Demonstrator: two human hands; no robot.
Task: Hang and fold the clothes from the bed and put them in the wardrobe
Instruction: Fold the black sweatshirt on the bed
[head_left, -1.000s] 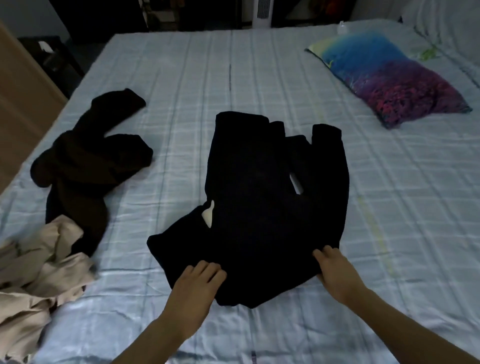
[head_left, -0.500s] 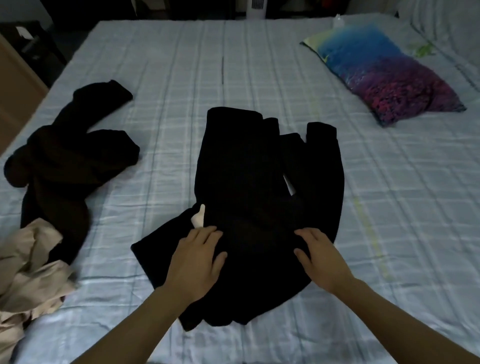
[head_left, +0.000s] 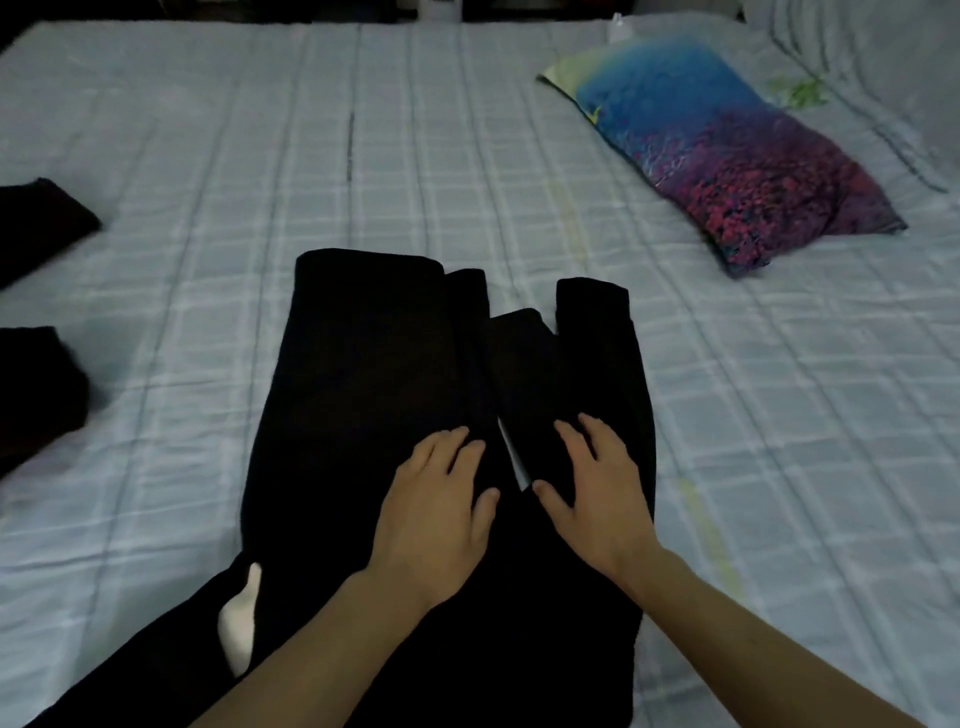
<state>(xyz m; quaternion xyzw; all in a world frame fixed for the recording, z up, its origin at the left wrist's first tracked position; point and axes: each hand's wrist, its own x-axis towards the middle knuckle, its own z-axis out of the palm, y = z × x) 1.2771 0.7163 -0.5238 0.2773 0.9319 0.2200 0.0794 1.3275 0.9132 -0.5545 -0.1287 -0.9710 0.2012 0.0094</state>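
Leftmost, dark clothing: a second black garment (head_left: 36, 332) lay at the left edge of the bed, cut off by the frame, well apart from the one being handled.

Bed: a pale blue checked sheet (head_left: 260, 156) covered the bed, wrinkled near the lower left.

Black garment: the black garment (head_left: 374, 374) lay spread flat on the sheet in the middle of the view, its length running away from the person, with the far end in separate folded sections side by side.

White patch: a small white patch (head_left: 241, 623) showed at the garment's lower left edge; whether it was a label or a lining could not be told.

Left hand: the left hand (head_left: 436, 514) rested palm down on the middle of the garment, fingers straight and slightly spread, its grip released and nothing held.

Pale strip: a thin pale strip (head_left: 514, 457) showed in the garment between the two hands.

Right hand: the right hand (head_left: 597, 483) lay flat on the garment just beside the left, fingers straight and pointing away, thumb turned toward the pale strip, its grip likewise released.

Forearms: both bare forearms came in from the bottom edge and crossed the near part of the garment.

Pillow: a pillow (head_left: 727, 140) printed in blue, purple and red lay on the far right of the bed, well apart from the garment.

Far right: a white quilted cover (head_left: 883, 67) filled the upper right corner beyond the pillow.
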